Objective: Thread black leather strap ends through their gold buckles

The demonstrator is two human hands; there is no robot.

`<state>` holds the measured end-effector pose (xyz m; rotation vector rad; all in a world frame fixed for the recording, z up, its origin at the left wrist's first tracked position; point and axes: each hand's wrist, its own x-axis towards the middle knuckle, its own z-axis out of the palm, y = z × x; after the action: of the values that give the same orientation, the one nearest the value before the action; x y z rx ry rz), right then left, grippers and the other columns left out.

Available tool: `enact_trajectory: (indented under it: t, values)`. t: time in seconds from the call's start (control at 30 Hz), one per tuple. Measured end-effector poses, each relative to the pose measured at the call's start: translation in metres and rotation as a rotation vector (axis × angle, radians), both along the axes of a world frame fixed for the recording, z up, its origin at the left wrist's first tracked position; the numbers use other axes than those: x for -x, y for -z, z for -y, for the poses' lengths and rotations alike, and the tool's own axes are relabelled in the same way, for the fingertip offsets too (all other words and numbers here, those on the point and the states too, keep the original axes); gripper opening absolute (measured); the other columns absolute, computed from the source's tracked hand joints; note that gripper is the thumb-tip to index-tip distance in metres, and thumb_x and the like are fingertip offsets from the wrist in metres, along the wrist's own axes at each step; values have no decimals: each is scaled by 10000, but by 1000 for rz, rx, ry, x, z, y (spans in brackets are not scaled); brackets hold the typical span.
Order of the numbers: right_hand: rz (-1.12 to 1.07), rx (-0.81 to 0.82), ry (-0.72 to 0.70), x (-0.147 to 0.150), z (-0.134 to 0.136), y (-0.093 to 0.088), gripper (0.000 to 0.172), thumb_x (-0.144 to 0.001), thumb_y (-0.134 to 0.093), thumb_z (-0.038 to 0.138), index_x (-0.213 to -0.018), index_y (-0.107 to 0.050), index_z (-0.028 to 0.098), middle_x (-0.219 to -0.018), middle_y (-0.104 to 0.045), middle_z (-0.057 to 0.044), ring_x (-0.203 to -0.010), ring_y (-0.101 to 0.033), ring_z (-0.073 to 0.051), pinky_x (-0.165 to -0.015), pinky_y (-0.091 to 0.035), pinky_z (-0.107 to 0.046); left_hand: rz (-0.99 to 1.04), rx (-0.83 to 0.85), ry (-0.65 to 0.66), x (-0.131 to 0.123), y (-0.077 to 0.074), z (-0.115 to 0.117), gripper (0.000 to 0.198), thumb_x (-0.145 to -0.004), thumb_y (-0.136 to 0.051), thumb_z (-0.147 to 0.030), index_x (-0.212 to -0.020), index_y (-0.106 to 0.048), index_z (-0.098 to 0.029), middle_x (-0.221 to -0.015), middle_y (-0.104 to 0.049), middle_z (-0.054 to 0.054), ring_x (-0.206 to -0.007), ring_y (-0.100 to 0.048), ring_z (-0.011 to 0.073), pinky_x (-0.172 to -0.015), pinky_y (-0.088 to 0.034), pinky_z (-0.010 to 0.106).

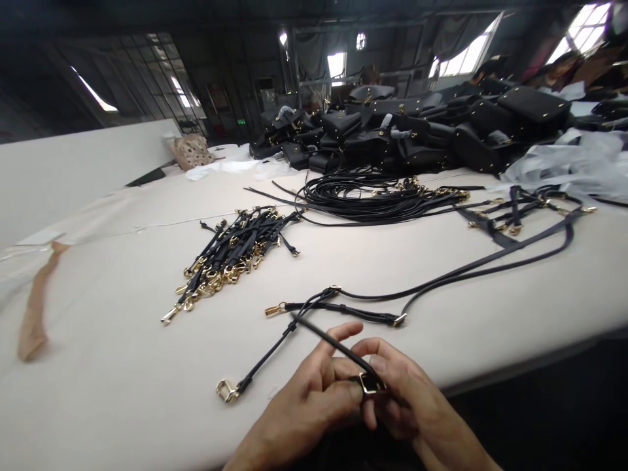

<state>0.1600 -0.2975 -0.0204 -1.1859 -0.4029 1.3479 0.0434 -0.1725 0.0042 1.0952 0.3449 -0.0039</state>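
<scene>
Near the table's front edge, my left hand (321, 392) pinches a black strap (338, 345) beside its gold buckle (367, 383). My right hand (409, 389) closes on the same strap from the other side of the buckle. The strap runs up and left from my fingers; part of it is hidden behind them. Just beyond lie other black straps (363, 313) with gold buckles. One short strap (267, 356) ends in a gold clasp (227, 390) at the left, and another ends in a gold snap hook (275, 309).
A pile of short black straps with gold hooks (235, 248) lies left of centre. Behind it are coiled long straps (343, 203). Many black bags (383, 131) are heaped at the back, with clear plastic (569, 167) at right. A brown strip (36, 314) lies far left.
</scene>
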Motion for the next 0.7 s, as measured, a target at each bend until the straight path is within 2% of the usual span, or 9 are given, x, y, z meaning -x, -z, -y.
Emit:
enact_trajectory:
  t: [0.07,0.13,0.23,0.27,0.33,0.4,0.53,0.63,0.7]
  values:
    - [-71,-26,6,2,-2,0,472,-881,-555,613,-1096,-534,193,-520,-367,97,-463,-147,-55,-444,-96,-199,16,-40,-5,2,0,-2,756,-832,-737,-245,-1453,-307,-209,-837,-691,23,-866,-661,200,-801,-450,295]
    - [-74,-41,17,1,-1,1,466,-885,-572,591,-1119,-553,189,-518,-306,109,-461,-119,-55,-435,-95,-193,4,-107,-36,4,0,-4,662,-802,-769,-226,-1364,-420,-212,-880,-697,27,-874,-660,201,-806,-459,295]
    - [106,-30,52,-7,0,1,453,-882,-604,583,-1127,-588,201,-571,-413,77,-487,-268,-62,-450,-220,-172,38,-211,-127,6,4,-7,350,-810,-750,-227,-1116,-589,-171,-904,-696,43,-855,-645,192,-770,-465,277]
    - [205,-32,61,-11,-1,-1,429,-887,-613,570,-1126,-602,213,-649,-512,46,-547,-391,-73,-505,-321,-172,52,-240,-149,7,6,-8,284,-809,-742,-220,-1054,-611,-161,-911,-689,46,-851,-637,190,-762,-466,275]
    - [398,-61,63,-18,-6,-8,378,-905,-609,543,-1135,-626,244,-926,-656,-13,-835,-584,-134,-756,-462,-220,49,-285,-166,7,8,-7,213,-798,-716,-178,-989,-623,-155,-913,-671,44,-836,-619,184,-736,-463,270]
    - [494,-121,27,-22,-14,-20,367,-913,-601,535,-1155,-648,265,-1130,-667,-33,-1069,-593,-199,-955,-442,-288,16,-351,-192,5,8,-4,195,-770,-671,-110,-949,-617,-163,-848,-643,20,-784,-593,166,-681,-443,251]
    - [305,-252,-72,-20,-33,-42,351,-890,-637,528,-1062,-712,231,-936,-698,-35,-865,-638,-185,-810,-492,-298,-51,-510,-250,0,2,5,193,-709,-645,-81,-883,-629,-163,-753,-605,-2,-744,-559,167,-669,-421,255]
    - [161,-299,-40,-19,-40,-50,338,-842,-702,523,-939,-739,202,-757,-641,-8,-697,-565,-132,-695,-456,-262,-41,-511,-267,0,-1,6,132,-694,-705,-143,-811,-645,-162,-766,-618,6,-752,-539,170,-695,-420,258]
    - [159,-307,-10,-22,-40,-51,365,-785,-747,552,-860,-744,195,-727,-619,-10,-686,-521,-136,-685,-432,-269,-56,-492,-296,3,1,3,145,-688,-745,-193,-805,-662,-167,-750,-620,3,-715,-517,158,-665,-404,247]
